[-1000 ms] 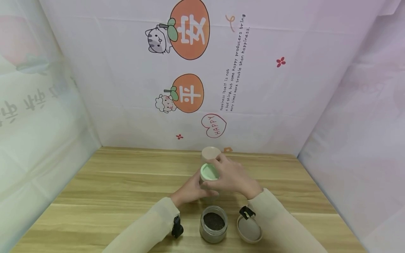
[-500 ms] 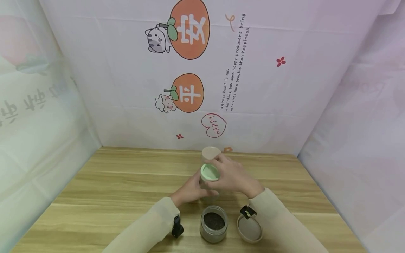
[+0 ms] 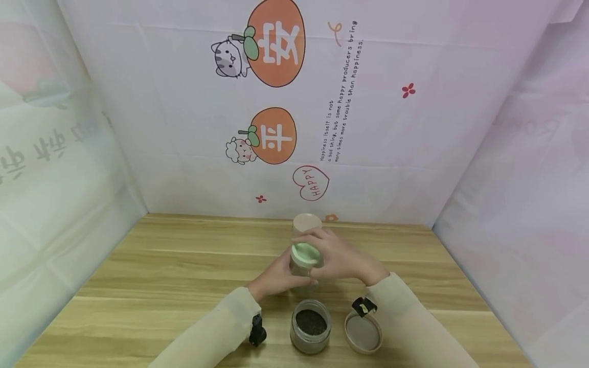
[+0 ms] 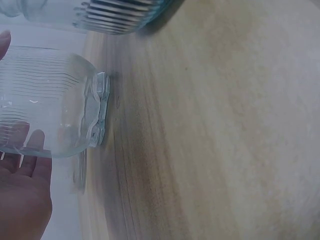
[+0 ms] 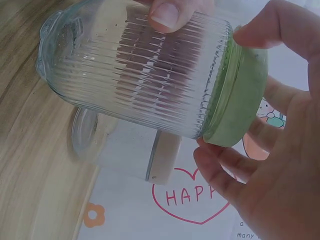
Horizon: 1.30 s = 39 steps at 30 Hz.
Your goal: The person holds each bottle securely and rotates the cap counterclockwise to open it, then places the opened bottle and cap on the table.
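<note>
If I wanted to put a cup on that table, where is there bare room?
The tabletop is bare between left sleeve and left wall, and between right sleeve and right wall. The middle is crowded: far jar at the back, green-lidded jar between left hand and right hand, open jar and loose lid in front.

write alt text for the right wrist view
A right hand curls round the green lid of a clear ribbed glass jar held by a left hand. Beyond are a beige-lidded jar and a white backdrop with a red heart.
</note>
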Each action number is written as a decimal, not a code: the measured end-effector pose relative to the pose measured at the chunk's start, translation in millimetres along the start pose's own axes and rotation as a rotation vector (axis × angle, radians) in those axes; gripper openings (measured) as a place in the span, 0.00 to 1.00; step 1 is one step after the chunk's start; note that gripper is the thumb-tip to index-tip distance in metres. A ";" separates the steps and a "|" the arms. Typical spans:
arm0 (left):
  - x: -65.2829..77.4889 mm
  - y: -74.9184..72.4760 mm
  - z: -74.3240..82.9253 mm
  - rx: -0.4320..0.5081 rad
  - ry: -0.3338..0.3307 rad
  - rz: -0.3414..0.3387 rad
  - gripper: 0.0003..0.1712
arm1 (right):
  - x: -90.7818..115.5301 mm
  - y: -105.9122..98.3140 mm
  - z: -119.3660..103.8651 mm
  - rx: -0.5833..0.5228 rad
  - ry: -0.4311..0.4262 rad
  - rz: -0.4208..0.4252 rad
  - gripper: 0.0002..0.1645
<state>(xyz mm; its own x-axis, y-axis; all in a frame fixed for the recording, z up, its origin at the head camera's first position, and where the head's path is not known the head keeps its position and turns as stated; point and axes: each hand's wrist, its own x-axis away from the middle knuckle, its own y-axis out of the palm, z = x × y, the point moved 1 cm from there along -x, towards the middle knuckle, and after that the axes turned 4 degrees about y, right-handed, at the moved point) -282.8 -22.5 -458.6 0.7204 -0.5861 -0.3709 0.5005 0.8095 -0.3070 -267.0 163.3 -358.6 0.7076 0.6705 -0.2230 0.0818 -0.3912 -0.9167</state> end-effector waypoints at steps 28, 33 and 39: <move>-0.3 0.4 0.4 -0.013 -0.003 -0.013 0.53 | -2.2 11.0 -10.7 0.191 0.328 0.097 0.58; -1.0 0.9 1.2 0.002 0.010 -0.021 0.51 | -1.3 10.0 -12.7 0.228 0.386 0.119 0.57; -0.9 1.1 4.5 0.012 0.019 -0.024 0.51 | -1.1 11.0 -12.3 0.221 0.404 0.120 0.56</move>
<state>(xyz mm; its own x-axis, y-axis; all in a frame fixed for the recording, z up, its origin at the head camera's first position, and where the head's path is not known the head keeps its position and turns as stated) -280.7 -20.9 -454.7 0.6985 -0.6061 -0.3805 0.5237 0.7953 -0.3054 -258.3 150.5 -364.4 0.9227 0.3134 -0.2247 -0.1373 -0.2778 -0.9508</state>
